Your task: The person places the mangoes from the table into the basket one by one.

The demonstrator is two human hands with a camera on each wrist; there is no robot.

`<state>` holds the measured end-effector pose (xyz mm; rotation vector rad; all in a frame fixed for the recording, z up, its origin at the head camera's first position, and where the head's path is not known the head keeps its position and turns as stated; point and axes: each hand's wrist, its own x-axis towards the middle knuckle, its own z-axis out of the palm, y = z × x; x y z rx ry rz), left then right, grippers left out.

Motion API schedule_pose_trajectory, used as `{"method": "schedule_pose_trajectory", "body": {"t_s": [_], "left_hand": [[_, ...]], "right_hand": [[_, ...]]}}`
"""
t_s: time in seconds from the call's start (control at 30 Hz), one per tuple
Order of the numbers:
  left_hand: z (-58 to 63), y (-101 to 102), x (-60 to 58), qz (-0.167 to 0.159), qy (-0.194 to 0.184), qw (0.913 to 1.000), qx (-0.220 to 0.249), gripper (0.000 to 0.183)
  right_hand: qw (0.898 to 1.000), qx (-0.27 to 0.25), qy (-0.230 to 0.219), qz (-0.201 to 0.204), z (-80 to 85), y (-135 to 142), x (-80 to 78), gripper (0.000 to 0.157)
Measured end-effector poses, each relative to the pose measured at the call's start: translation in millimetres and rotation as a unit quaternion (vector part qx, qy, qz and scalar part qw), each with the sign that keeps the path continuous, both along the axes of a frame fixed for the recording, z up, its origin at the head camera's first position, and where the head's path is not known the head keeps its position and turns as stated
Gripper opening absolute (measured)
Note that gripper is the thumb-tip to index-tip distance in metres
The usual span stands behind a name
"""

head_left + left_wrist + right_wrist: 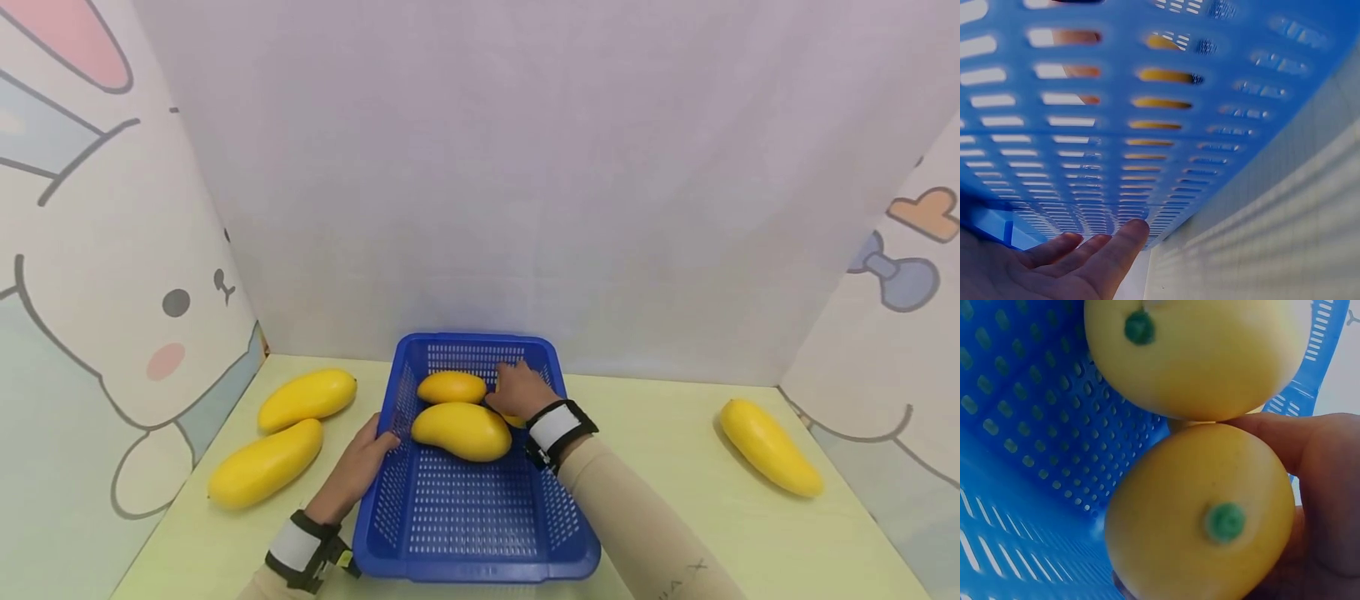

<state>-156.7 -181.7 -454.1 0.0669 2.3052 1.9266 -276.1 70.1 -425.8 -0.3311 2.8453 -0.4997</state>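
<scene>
A blue slotted plastic basket stands in front of me. My left hand holds its left rim, thumb over the edge; in the left wrist view the fingers lie along the outer wall. Inside the basket, my right hand grips a yellow mango, mostly covered by the hand in the head view. Its green stem end faces the right wrist camera. Right beside it lies a large mango, with a smaller orange-yellow mango behind that one.
Two more mangoes, one farther back and one nearer, lie left of the basket on the pale yellow table. Another mango lies far right. A white cloth hangs behind, with cartoon-printed panels at both sides.
</scene>
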Motion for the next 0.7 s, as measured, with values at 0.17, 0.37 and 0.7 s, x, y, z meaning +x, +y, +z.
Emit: {"method": "schedule_pose_trajectory", "body": {"t_s": [0.17, 0.37, 0.7], "left_hand": [[-1.9, -0.2, -0.6, 0.002, 0.004, 1.0, -0.005, 0.053], [-3.7, 0.1, -1.1, 0.005, 0.007, 0.9999, -0.007, 0.053], [-2.7, 0.0, -1.3, 0.007, 0.004, 0.9999, -0.012, 0.053]], "right_hand": [[1.0, 0.005, -0.011, 0.004, -4.7, -0.1, -4.6, 0.063], [1.0, 0.016, -0.026, 0.0, -6.5, -1.8, -6.5, 0.063], [0.999, 0.036, -0.034, 0.007, -5.5, -6.0, -6.7, 0.057]]}}
